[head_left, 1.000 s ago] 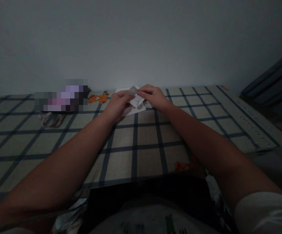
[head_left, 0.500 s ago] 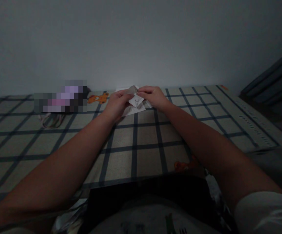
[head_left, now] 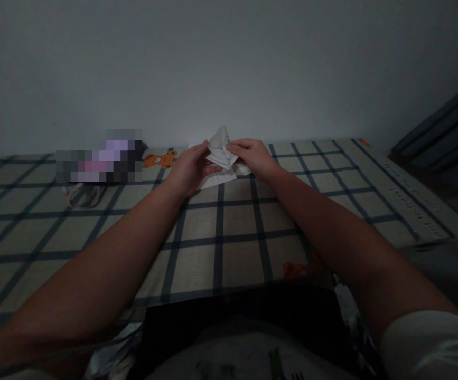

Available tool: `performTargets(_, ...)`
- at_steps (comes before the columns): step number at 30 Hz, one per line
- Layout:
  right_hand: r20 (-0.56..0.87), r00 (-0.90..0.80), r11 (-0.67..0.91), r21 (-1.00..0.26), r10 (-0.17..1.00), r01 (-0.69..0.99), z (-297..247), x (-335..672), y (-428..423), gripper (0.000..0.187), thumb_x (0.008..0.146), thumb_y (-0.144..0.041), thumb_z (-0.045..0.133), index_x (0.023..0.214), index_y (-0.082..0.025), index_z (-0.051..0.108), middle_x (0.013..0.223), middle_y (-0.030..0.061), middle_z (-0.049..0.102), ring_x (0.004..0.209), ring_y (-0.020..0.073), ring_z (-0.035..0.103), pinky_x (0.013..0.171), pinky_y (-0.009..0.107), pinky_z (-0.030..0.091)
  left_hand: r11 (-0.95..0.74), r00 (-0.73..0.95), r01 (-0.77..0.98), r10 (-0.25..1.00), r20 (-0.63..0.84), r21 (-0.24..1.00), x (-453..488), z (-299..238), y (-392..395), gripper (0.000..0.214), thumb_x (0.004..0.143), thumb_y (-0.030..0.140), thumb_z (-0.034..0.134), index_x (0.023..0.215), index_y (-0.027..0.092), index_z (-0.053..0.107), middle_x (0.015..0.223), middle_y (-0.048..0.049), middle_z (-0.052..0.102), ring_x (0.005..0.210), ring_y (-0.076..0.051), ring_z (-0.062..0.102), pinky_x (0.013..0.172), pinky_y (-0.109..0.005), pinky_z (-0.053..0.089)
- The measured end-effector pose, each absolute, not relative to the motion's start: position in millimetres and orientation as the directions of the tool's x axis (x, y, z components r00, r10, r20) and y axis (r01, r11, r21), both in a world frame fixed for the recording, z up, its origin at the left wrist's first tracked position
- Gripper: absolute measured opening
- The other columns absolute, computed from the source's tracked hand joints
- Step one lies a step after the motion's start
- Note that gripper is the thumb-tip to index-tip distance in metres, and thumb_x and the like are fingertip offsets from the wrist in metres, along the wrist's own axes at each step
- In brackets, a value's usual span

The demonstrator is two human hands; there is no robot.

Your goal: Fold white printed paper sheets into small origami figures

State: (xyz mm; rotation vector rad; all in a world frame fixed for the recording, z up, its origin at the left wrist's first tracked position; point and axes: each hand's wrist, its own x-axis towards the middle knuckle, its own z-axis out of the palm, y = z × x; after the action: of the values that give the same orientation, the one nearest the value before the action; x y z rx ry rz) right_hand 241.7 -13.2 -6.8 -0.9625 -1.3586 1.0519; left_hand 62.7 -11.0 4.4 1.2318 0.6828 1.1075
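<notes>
A white folded paper (head_left: 221, 148) with pointed, layered flaps is held up a little above the far side of the cloth-covered table. My right hand (head_left: 254, 157) pinches its right edge between thumb and fingers. My left hand (head_left: 191, 166) is curled around the left side, thumb at the upper edge and fingers beneath; how firmly it grips is hard to see. Below the folded piece lies a printed sheet of paper (head_left: 217, 179), partly hidden by my hands.
A checked tablecloth (head_left: 236, 221) with bear pictures covers the table. At the left lies a blurred purple and pink item (head_left: 110, 155) with a pale looped strap (head_left: 84, 196). A wall (head_left: 229, 68) stands close behind; dark slatted fabric (head_left: 446, 132) is at the right.
The folded paper has been turned and raised slightly, so its tip points upward and its layers show apart. My left thumb has moved from the paper's front to its left edge.
</notes>
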Motion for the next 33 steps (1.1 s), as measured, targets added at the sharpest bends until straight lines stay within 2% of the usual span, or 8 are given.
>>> performTargets(4, 0.302, -0.069, 0.303, -0.953, 0.951, 0.009, -6.5, 242.9, -14.6, 0.029, 0.076, -0.042, 0.074, 0.087, -0.016, 0.072, 0.086, 0.0051, 0.072, 0.076, 0.0138, 0.064, 0.072, 0.028, 0.054, -0.052, 0.408, -0.318, 0.894, 0.186, 0.947, 61.5, 1.7, -12.2, 0.024, 0.076, 0.035, 0.073, 0.09, 0.016, 0.073, 0.093, -0.0073, 0.072, 0.082, -0.018, 0.068, 0.071, -0.029, 0.058)
performTargets(8, 0.33, -0.074, 0.336, -0.937, 0.941, 0.095, -6.2, 243.1, -15.4, 0.028, 0.078, -0.044, 0.072, 0.083, -0.016, 0.071, 0.081, 0.004, 0.071, 0.073, 0.0133, 0.062, 0.069, 0.026, 0.051, -0.031, 0.449, -0.359, 0.87, 0.202, 0.933, 61.9, 1.7, -14.1, 0.023, 0.074, 0.032, 0.077, 0.09, 0.016, 0.076, 0.088, -0.0058, 0.073, 0.078, -0.015, 0.067, 0.074, -0.029, 0.058)
performTargets(12, 0.342, -0.082, 0.351, -0.925, 0.936, 0.145, -3.3, 241.0, -19.0, 0.029, 0.079, -0.044, 0.071, 0.082, -0.015, 0.071, 0.082, 0.0042, 0.071, 0.076, 0.0137, 0.062, 0.071, 0.027, 0.051, -0.065, 0.393, -0.3, 0.901, 0.186, 0.952, 63.5, 3.4, -16.8, 0.026, 0.07, 0.035, 0.08, 0.089, 0.016, 0.076, 0.086, -0.0065, 0.074, 0.077, -0.016, 0.068, 0.075, -0.03, 0.056)
performTargets(16, 0.33, -0.09, 0.339, -0.933, 0.94, 0.124, -1.6, 238.6, -22.2, 0.028, 0.078, -0.042, 0.072, 0.083, -0.015, 0.072, 0.084, 0.0046, 0.072, 0.076, 0.0139, 0.063, 0.072, 0.028, 0.051, -0.091, 0.326, -0.243, 0.93, 0.169, 0.966, 63.4, 1.6, -15.4, 0.033, 0.066, 0.041, 0.083, 0.087, 0.016, 0.075, 0.085, -0.0076, 0.075, 0.076, -0.019, 0.069, 0.074, -0.032, 0.055)
performTargets(21, 0.313, -0.13, 0.323, -0.944, 0.941, 0.067, -1.8, 237.9, -24.0, 0.026, 0.076, -0.039, 0.074, 0.084, -0.015, 0.07, 0.08, 0.003, 0.07, 0.073, 0.0127, 0.062, 0.07, 0.027, 0.052, -0.094, 0.295, -0.251, 0.941, 0.169, 0.963, 62.2, -1.6, -11.2, 0.031, 0.062, 0.038, 0.086, 0.079, 0.014, 0.074, 0.08, -0.0064, 0.074, 0.069, -0.016, 0.068, 0.072, -0.03, 0.055)
performTargets(25, 0.317, -0.144, 0.332, -0.938, 0.937, 0.097, -2.4, 238.5, -22.6, 0.027, 0.078, -0.042, 0.071, 0.086, -0.016, 0.067, 0.08, 0.0018, 0.068, 0.074, 0.0125, 0.061, 0.069, 0.026, 0.05, -0.08, 0.297, -0.226, 0.944, 0.147, 0.971, 61.7, -2.3, -10.0, 0.031, 0.061, 0.038, 0.087, 0.076, 0.014, 0.073, 0.077, -0.0065, 0.073, 0.066, -0.015, 0.066, 0.069, -0.03, 0.055)
performTargets(29, 0.373, -0.124, 0.39, -0.903, 0.919, 0.177, -4.7, 240.2, -16.7, 0.026, 0.081, -0.041, 0.069, 0.084, -0.016, 0.065, 0.08, 0.0014, 0.065, 0.074, 0.0123, 0.059, 0.07, 0.026, 0.047, -0.059, 0.304, -0.188, 0.946, 0.115, 0.98, 61.4, -4.9, -8.4, 0.03, 0.062, 0.037, 0.086, 0.074, 0.014, 0.071, 0.074, -0.0064, 0.071, 0.064, -0.015, 0.065, 0.07, -0.031, 0.054)
performTargets(33, 0.379, -0.083, 0.388, -0.905, 0.922, 0.174, -5.5, 240.8, -13.2, 0.024, 0.082, -0.039, 0.068, 0.08, -0.016, 0.062, 0.077, 0.0004, 0.063, 0.073, 0.0117, 0.056, 0.069, 0.025, 0.046, -0.078, 0.355, -0.225, 0.922, 0.157, 0.971, 62.5, -6.9, -7.1, 0.031, 0.074, 0.044, 0.078, 0.081, 0.015, 0.072, 0.083, -0.0076, 0.072, 0.07, -0.016, 0.066, 0.069, -0.03, 0.055)
